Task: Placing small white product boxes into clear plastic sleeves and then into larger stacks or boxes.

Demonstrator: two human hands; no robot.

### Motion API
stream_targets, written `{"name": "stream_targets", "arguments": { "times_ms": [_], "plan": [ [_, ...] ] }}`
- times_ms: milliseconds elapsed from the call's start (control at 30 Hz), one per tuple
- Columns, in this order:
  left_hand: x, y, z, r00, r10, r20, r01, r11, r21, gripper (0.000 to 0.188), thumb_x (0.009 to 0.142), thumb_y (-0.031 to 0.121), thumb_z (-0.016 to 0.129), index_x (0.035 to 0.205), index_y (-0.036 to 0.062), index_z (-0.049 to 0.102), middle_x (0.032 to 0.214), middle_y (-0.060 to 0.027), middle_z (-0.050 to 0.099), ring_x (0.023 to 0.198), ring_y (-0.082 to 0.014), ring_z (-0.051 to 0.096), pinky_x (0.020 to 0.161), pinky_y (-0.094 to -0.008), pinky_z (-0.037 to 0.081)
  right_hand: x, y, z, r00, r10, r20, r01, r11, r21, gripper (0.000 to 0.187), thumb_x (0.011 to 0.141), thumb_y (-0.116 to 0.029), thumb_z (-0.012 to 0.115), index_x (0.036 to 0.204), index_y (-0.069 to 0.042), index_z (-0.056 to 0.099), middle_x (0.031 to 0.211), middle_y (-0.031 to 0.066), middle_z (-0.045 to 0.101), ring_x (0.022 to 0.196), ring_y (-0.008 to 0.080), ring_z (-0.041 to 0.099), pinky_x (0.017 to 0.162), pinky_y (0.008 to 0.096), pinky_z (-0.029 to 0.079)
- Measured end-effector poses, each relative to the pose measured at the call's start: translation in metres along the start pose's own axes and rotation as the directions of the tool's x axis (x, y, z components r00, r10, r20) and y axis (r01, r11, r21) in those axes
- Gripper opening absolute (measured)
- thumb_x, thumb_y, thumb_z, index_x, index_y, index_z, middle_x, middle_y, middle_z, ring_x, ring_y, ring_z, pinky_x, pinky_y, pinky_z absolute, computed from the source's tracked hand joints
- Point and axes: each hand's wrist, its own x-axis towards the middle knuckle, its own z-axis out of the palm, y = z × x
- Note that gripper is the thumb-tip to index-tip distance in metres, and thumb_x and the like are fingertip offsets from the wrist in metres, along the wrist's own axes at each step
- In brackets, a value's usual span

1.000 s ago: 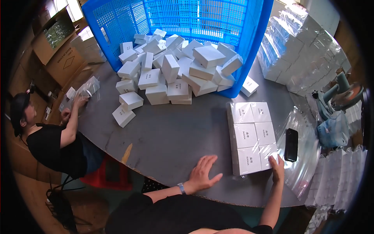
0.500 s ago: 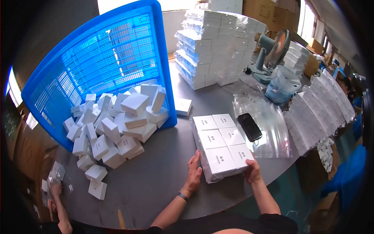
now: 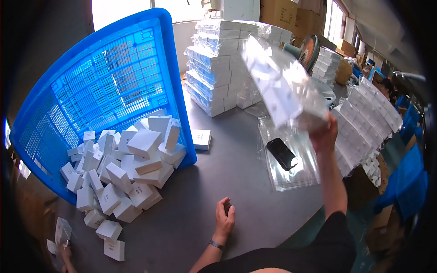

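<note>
A plastic-wrapped pack of white boxes (image 3: 284, 91) is lifted off the table, tilted and blurred by motion. My right hand (image 3: 324, 134) grips its lower right corner. My left hand (image 3: 224, 220) is raised over the grey table (image 3: 195, 227), holding nothing, with its fingers loosely curled and the thumb apart. Beneath the raised pack, a black phone (image 3: 281, 154) rests on a pile of clear plastic bags (image 3: 298, 177). Left of my left hand, loose white boxes (image 3: 120, 175) spill from a tipped blue crate (image 3: 170, 68).
Wrapped packs (image 3: 218, 63) stand stacked at the back, with a fan (image 3: 309, 52) beside them. More wrapped packs (image 3: 368, 118) line the right side. One white box (image 3: 201, 139) lies by the crate. Another person's hand (image 3: 67, 252) shows at the lower left.
My right hand has raised the wrapped pack up and away from the table, tilting it. My left hand has let go of the pack and stays low. The view has shifted slightly.
</note>
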Motion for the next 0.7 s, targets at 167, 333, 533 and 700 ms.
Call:
{"name": "stream_targets", "arguments": {
  "times_ms": [167,333,533,700],
  "plan": [
    [-0.002,0.004,0.001,1.000,-0.028,0.009,0.028,1.000,-0.006,0.036,0.094,0.011,0.055,0.128,-0.0008,0.049,0.122,-0.0155,0.058,0.104,-0.0240,0.061,0.093,-0.0358,0.049,0.237,-0.074,0.112,0.675,0.041,0.736,0.079,0.989,-0.127,0.049,0.097,-0.052,0.046,0.117,-0.010,0.057,0.111,0.0099,0.065,0.091,0.0261,0.067,0.067,0.0392,0.057],
    [-0.006,0.004,0.002,1.000,-0.029,0.009,0.030,0.998,-0.061,0.036,0.094,0.010,0.055,0.127,-0.0010,0.049,0.121,-0.0146,0.060,0.103,-0.0222,0.061,0.093,-0.0344,0.049,0.388,-0.040,0.230,0.994,-0.066,0.093,0.094,0.936,-0.339,0.071,0.091,-0.055,0.061,0.138,-0.005,0.046,0.123,0.0180,0.061,0.100,0.0290,0.065,0.076,0.0418,0.059],
    [-0.010,0.000,-0.015,0.990,-0.129,-0.049,0.123,0.986,-0.117,0.037,0.092,0.007,0.057,0.127,-0.0003,0.048,0.119,-0.0135,0.062,0.105,-0.0204,0.061,0.094,-0.0332,0.049,0.329,0.121,0.238,0.868,-0.456,-0.195,0.066,0.496,-0.866,0.076,0.084,-0.067,0.059,0.146,-0.028,0.041,0.150,0.0169,0.036,0.130,0.0409,0.043,0.099,0.0606,0.043],
    [-0.003,-0.002,0.001,0.996,-0.085,-0.003,0.084,0.990,-0.111,0.036,0.092,0.007,0.059,0.126,0.0000,0.049,0.118,-0.0137,0.062,0.105,-0.0208,0.062,0.093,-0.0333,0.050,0.337,0.129,0.210,0.420,-0.648,0.635,0.450,-0.459,-0.766,0.087,0.075,-0.081,0.055,0.150,-0.043,0.031,0.158,0.0131,0.026,0.144,0.0430,0.023,0.110,0.0665,0.026]
  ]
}}
